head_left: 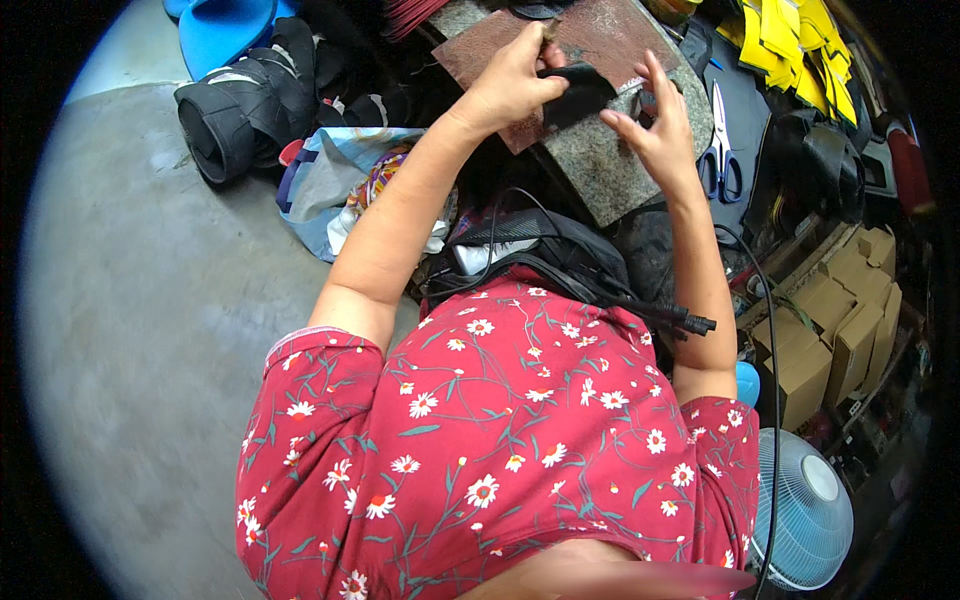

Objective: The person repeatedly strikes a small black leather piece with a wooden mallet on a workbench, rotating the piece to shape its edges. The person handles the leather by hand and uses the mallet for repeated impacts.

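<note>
My left hand (520, 78) pinches a small piece of black sheet material (582, 96) between thumb and fingers. The piece hangs over a worn reddish-brown board (480, 58), which lies on a speckled stone slab (600, 180). Just right of the black piece, my right hand (660, 125) is raised with thumb and fingers apart, and nothing shows between them. Scissors with dark blue handles (720, 170) lie to the right of that hand on a dark surface. A dark round object (540, 8) is partly cut off at the top edge.
Yellow cut pieces (790, 45) are heaped at the far right. Cardboard boxes (830, 320) and a blue fan (808, 510) stand lower right. A rolled black bundle (235, 120) and a light blue bag (325, 190) are on the left. A black cable (775, 400) runs beside my right arm.
</note>
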